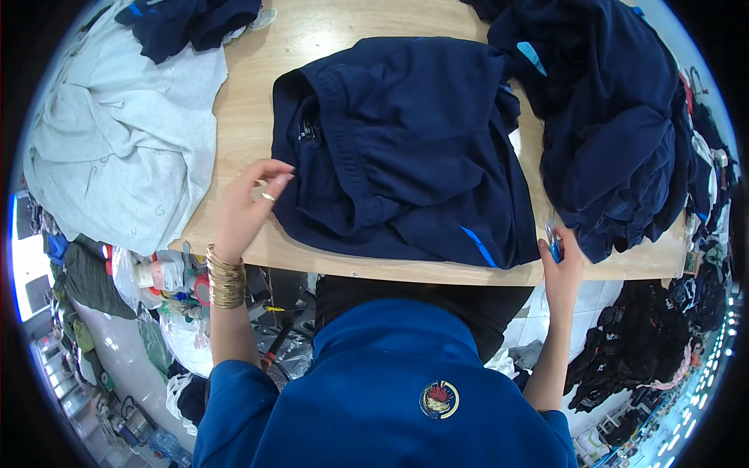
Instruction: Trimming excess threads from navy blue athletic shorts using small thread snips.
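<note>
Navy elastic-waisted shorts (437, 132) lie spread on the table in front of me, the waistband toward the left and a dark label (309, 131) showing inside it. A bright blue strip (478, 246) marks their near right part. At the waist opening's left edge is my left hand (253, 195), thumb and forefinger tips drawn together in a pinch; whatever is between them is too small to make out. My right hand (563, 261) is closed around small thread snips (553, 240) with blue on them, blades pointing away from me, just beside the shorts' near right corner.
A heap of navy garments (616, 132) covers the table's right side. Pale grey cloth (125, 148) lies at the left, with another navy piece (191, 27) on its far end. The wooden table's (374, 269) near edge runs before me. Black cloth (636, 343) is piled below right.
</note>
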A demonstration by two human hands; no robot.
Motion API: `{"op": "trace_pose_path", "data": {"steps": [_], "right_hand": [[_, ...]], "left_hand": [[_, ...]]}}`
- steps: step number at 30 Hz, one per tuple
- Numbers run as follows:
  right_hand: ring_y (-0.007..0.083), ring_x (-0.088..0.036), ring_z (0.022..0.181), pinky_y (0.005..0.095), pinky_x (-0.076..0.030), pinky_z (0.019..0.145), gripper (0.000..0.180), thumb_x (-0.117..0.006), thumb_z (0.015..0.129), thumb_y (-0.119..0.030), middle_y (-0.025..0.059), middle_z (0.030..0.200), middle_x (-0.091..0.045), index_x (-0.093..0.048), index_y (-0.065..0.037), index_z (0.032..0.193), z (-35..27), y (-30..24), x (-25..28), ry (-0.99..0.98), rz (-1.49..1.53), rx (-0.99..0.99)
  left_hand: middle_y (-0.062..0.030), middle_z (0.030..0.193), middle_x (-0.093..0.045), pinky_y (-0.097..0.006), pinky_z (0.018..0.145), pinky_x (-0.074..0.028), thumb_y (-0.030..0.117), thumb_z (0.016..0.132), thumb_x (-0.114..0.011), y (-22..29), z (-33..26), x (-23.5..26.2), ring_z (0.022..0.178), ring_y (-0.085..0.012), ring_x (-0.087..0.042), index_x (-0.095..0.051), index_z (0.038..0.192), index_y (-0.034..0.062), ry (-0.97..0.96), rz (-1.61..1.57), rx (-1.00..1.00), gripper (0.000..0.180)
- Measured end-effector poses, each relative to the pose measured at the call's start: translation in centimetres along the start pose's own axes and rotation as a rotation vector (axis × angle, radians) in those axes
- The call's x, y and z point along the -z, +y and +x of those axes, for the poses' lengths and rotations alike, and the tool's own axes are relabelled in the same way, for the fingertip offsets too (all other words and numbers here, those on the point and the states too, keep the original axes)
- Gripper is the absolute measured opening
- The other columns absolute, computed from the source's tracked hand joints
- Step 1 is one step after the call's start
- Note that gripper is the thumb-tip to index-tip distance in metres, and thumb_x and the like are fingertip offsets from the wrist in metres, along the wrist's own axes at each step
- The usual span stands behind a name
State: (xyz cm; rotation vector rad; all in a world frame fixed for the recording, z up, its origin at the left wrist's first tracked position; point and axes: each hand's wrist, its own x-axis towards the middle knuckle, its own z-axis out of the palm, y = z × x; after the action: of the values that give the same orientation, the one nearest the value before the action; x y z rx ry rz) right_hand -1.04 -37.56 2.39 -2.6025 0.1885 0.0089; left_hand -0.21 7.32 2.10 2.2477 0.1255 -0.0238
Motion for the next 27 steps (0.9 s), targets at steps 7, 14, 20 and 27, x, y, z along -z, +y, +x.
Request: {"op": "trace_pose_path", "data": {"steps": [7, 14, 20, 27], "right_hand": [[0.0307, -0.053, 0.105, 0.0346, -0.041, 0.091, 0.041, -0.059, 0.082, -0.006, 0.0140, 0.123, -0.045, -0.050, -0.006, 0.122, 0.5, 2.1, -2.3, 0.116, -0.258, 0.090], [0.0243, -0.056, 0.101, 0.0321, -0.042, 0.088, 0.024, -0.059, 0.079, 0.000, 0.0117, 0.102, -0.059, -0.061, -0.003, 0.103, 0.8, -9.7, -2.1, 0.050, 0.290, 0.448], [0.0294, -0.059, 0.091, 0.0335, -0.049, 0.076, 0.022, -0.057, 0.082, -0.001, 0.0135, 0.102, -0.059, -0.060, -0.003, 0.104, -0.1, -17.9, -7.4, -0.155, 0.668, 0.698], [0.0200, -0.060, 0.075, 0.0310, -0.048, 0.066, 0.019, -0.055, 0.079, -0.010, 0.0152, 0.080, -0.064, -0.062, 0.001, 0.092, 7.3, -20.3, -13.8, -0.543, 1.051, 1.339]], "left_hand": [[-0.0084, 0.114, -0.057, -0.029, 0.076, -0.046, 0.020, 0.083, -0.064, -5.3, 0.3, -1.3, 0.087, -0.0191, -0.059, -0.046, 0.125, 0.0044, 0.338, 0.035, 0.077, 0.049], [-0.0068, 0.096, -0.061, -0.024, 0.068, -0.047, 0.024, 0.085, -0.065, -2.6, 3.2, -2.2, 0.083, -0.0134, -0.059, -0.047, 0.123, 0.0003, -0.081, -0.859, 0.504, 0.048], [-0.0026, 0.104, -0.055, -0.023, 0.086, -0.041, 0.017, 0.089, -0.057, 4.5, 3.6, -4.7, 0.096, -0.0106, -0.052, -0.050, 0.117, -0.0019, 0.145, -0.763, 0.139, 0.034], [-0.0053, 0.085, -0.055, -0.027, 0.059, -0.041, 0.005, 0.078, -0.057, 17.1, -4.8, -1.7, 0.071, -0.0145, -0.054, -0.054, 0.088, 0.0013, -0.365, -0.304, -0.519, 0.011]]}}
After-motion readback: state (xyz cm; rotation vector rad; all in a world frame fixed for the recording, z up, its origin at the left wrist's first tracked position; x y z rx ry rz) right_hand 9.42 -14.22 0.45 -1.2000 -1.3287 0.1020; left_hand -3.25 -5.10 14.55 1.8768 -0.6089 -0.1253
